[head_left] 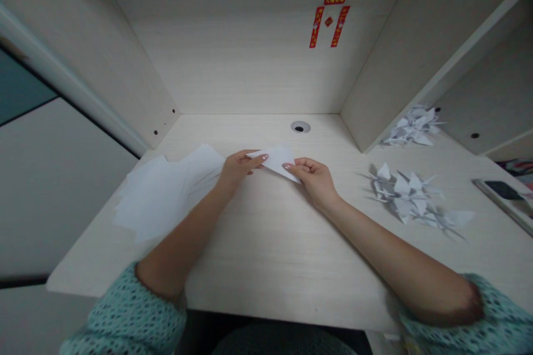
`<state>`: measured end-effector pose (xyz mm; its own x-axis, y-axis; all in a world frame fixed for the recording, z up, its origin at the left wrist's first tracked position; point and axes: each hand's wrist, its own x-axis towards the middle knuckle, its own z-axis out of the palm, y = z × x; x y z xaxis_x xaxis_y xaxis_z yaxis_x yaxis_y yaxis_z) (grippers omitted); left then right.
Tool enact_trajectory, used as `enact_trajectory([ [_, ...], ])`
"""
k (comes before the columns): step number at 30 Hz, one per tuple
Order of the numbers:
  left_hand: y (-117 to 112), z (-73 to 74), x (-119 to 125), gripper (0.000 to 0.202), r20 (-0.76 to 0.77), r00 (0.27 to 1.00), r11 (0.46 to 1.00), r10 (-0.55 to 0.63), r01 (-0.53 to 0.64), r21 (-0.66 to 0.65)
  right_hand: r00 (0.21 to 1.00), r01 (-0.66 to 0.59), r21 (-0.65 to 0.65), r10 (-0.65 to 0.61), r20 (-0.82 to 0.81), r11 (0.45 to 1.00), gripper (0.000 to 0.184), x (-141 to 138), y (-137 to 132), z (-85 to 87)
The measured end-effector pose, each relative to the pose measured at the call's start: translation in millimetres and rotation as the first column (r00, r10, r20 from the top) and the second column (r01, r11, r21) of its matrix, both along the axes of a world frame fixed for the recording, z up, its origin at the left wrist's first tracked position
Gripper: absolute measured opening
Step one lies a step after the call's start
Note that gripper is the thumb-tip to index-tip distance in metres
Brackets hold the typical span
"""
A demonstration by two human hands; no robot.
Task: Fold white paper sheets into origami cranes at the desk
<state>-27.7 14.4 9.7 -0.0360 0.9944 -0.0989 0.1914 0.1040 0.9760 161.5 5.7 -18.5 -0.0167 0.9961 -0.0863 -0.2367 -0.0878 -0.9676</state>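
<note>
A folded white paper triangle (275, 162) is held between my two hands above the desk's middle. My left hand (239, 171) pinches its left corner with the fingertips. My right hand (310, 177) grips its lower right edge, thumb and fingers closed on the paper. Just left of my left hand lies a loose stack of white paper sheets (166, 191). Part of the folded paper is hidden behind my fingers.
The light wood-grain desk (266, 266) is walled at the back and sides by shelf panels. Several folded paper cranes (403, 197) lie to the right, with more (414, 127) beyond them. A phone (503, 191) sits at the right edge. A cable grommet (300, 127) is set near the back.
</note>
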Motion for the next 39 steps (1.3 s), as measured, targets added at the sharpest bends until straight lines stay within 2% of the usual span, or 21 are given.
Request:
enact_trajectory([
  [4,-6,-1.0,10,0.039,0.145,0.982,0.992,-0.121,0.116,0.043,0.995,0.015,-0.029,-0.017,-0.1,0.999,0.032,-5,-7,6.9],
  [7,-12,-0.7,15,0.025,0.082,0.989,0.99,-0.12,0.114,0.082,0.996,-0.045,0.018,0.046,-0.075,0.999,0.03,-8,-12,7.9],
  [10,-15,-0.1,17,0.025,0.022,0.996,0.992,-0.086,0.083,0.095,0.994,-0.096,0.06,0.098,-0.038,0.994,0.027,-10,-14,4.5],
  [16,-16,-0.6,18,0.029,0.085,0.979,0.983,-0.183,0.181,0.037,0.972,-0.221,0.052,0.215,0.096,0.974,0.032,-11,-14,0.4],
  [23,-17,-3.3,19,0.035,0.249,0.957,0.984,-0.149,0.169,-0.061,0.959,-0.253,0.052,0.244,0.144,0.966,0.034,-11,-14,4.3],
  [30,-12,-2.2,14,0.035,0.347,0.937,0.99,0.044,0.006,-0.139,0.956,-0.253,0.047,0.242,0.164,0.966,0.035,-13,-15,-2.1],
  [35,-10,-8.1,15,0.033,0.409,0.911,0.984,0.057,0.018,-0.178,0.958,-0.254,0.037,0.246,0.144,0.967,0.033,-14,-14,0.7],
  [39,-7,-6.5,13,0.034,0.433,0.897,0.978,0.087,0.007,-0.209,0.957,-0.263,0.031,0.257,0.134,0.964,0.032,-14,-15,3.8],
])
